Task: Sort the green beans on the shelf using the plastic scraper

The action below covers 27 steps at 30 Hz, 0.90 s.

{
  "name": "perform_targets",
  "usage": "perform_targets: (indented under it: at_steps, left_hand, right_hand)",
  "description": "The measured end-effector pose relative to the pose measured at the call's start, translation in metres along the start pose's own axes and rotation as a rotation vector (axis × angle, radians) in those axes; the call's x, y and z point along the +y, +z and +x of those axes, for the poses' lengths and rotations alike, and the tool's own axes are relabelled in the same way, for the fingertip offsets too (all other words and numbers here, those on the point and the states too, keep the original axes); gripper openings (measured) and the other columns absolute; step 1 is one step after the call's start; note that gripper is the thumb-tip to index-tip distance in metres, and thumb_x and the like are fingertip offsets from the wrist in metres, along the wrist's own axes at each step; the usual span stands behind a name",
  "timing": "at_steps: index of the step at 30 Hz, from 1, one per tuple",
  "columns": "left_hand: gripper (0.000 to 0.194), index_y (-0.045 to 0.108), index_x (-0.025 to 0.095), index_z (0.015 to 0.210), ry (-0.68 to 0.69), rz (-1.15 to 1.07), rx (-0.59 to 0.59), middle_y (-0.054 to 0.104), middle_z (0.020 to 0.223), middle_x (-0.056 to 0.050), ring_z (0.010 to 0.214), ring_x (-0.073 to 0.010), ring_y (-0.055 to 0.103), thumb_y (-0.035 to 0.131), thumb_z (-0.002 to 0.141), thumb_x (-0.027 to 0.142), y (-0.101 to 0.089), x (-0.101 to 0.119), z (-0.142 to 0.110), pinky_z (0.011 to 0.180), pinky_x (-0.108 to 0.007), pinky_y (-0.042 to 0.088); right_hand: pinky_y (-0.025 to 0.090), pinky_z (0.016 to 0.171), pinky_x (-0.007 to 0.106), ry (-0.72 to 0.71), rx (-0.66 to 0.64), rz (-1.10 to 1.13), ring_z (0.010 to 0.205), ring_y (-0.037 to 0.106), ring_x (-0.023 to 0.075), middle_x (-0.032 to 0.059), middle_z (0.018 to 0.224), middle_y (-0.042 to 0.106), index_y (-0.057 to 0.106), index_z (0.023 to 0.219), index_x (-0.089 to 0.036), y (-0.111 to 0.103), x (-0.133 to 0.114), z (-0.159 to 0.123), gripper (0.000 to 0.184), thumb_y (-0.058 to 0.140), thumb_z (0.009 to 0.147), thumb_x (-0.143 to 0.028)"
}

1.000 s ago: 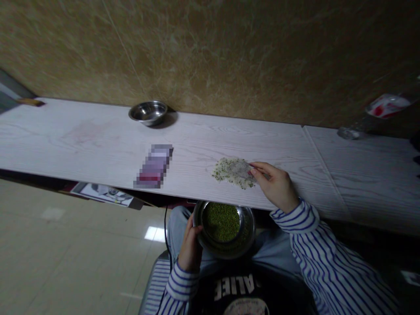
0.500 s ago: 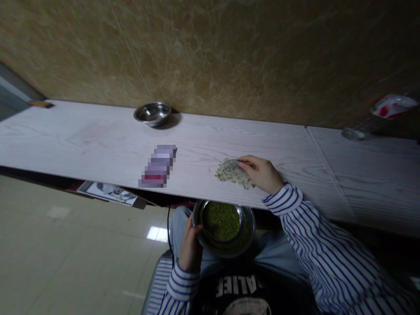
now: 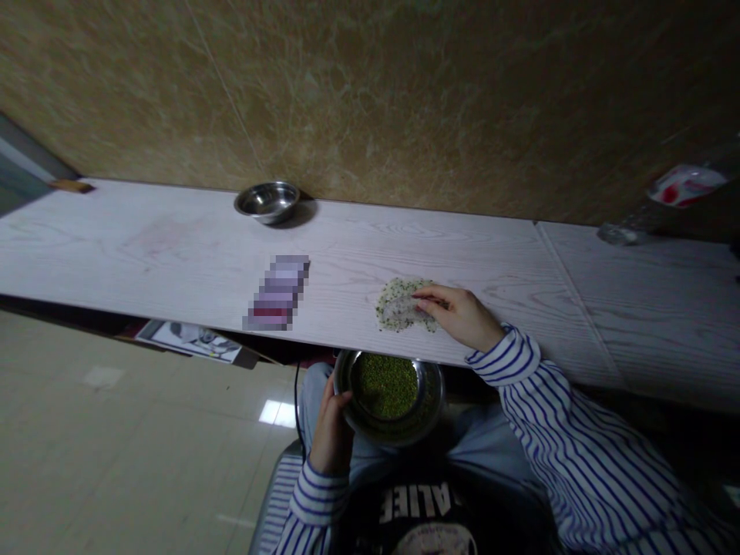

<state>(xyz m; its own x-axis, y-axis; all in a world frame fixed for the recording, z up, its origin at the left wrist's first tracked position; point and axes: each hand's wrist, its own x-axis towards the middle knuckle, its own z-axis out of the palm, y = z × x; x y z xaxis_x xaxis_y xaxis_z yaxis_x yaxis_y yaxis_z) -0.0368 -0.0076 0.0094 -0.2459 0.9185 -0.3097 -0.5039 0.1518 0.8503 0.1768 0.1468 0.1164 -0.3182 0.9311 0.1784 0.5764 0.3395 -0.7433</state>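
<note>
My right hand (image 3: pixel 462 312) pinches a thin, see-through piece (image 3: pixel 398 310) that looks like clear plastic; its exact kind is hard to make out. It lies low over a flat spread of white grains mixed with green beans (image 3: pixel 398 288) on the pale wooden tabletop. My left hand (image 3: pixel 334 432) grips the left rim of a steel bowl (image 3: pixel 428 389), thumb over the edge. Many small green beans (image 3: pixel 387 385) fill the bowl's bottom. It is held above my lap, just below the table's front edge, slightly tilted.
A small steel bowl (image 3: pixel 267 203) stands near the wall. A blurred-out phone-like rectangle (image 3: pixel 282 293) lies left of the grains. At the far right, a clear bottle (image 3: pixel 664 204) with a red-and-white label stands by the wall. Beneath the table, an open shelf (image 3: pixel 190 339) sticks out.
My right hand has shifted slightly down and left, moving the clear piece toward the near side of the spread. The grains now lie in a rounder patch. My left hand still holds the bowl.
</note>
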Motion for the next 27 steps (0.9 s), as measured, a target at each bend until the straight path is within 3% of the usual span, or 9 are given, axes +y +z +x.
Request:
perform_targets:
  at_steps: [6, 16, 23, 27]
  left_hand:
    - [0.046, 0.074, 0.033, 0.118, -0.086, -0.149, 0.031, 0.073, 0.125, -0.001, 0.133, -0.0325, 0.054, 0.070, 0.072, 0.030, 0.009, 0.007, -0.003, 0.111, -0.045, 0.041]
    - [0.051, 0.071, 0.026, 0.123, -0.078, -0.150, 0.028, 0.069, 0.133, -0.005, 0.137, -0.0329, 0.048, 0.070, 0.072, 0.029, 0.012, 0.009, -0.005, 0.117, -0.047, 0.032]
    - [0.050, 0.073, 0.026, 0.117, -0.093, -0.121, 0.091, 0.071, 0.126, -0.005, 0.136, -0.0352, 0.050, 0.072, 0.067, 0.030, 0.014, 0.008, -0.005, 0.116, -0.049, 0.032]
    - [0.051, 0.072, 0.027, 0.118, -0.121, -0.138, 0.069, 0.072, 0.125, -0.005, 0.134, -0.0357, 0.052, 0.073, 0.068, 0.032, 0.015, 0.009, -0.005, 0.114, -0.050, 0.035]
  right_hand:
    - [0.059, 0.087, 0.037, -0.011, -0.004, 0.011, 0.093, 0.075, 0.0207, 0.0044, 0.103, 0.080, 0.077, 0.107, -0.023, -0.003, -0.001, -0.008, 0.025, 0.061, 0.089, -0.018]
    - [0.060, 0.085, 0.037, 0.030, 0.083, 0.015, 0.094, 0.075, 0.0234, 0.0053, 0.102, 0.080, 0.078, 0.106, -0.023, -0.007, 0.005, -0.030, 0.025, 0.061, 0.088, -0.028]
    - [0.060, 0.084, 0.038, 0.072, 0.074, 0.040, 0.089, 0.076, 0.0237, 0.0067, 0.098, 0.081, 0.078, 0.104, -0.022, -0.007, 0.005, -0.046, 0.025, 0.060, 0.088, -0.030]
    - [0.061, 0.080, 0.036, 0.071, 0.067, 0.041, 0.089, 0.076, 0.0233, 0.0062, 0.097, 0.081, 0.078, 0.103, -0.022, -0.005, 0.006, -0.049, 0.024, 0.061, 0.088, -0.029]
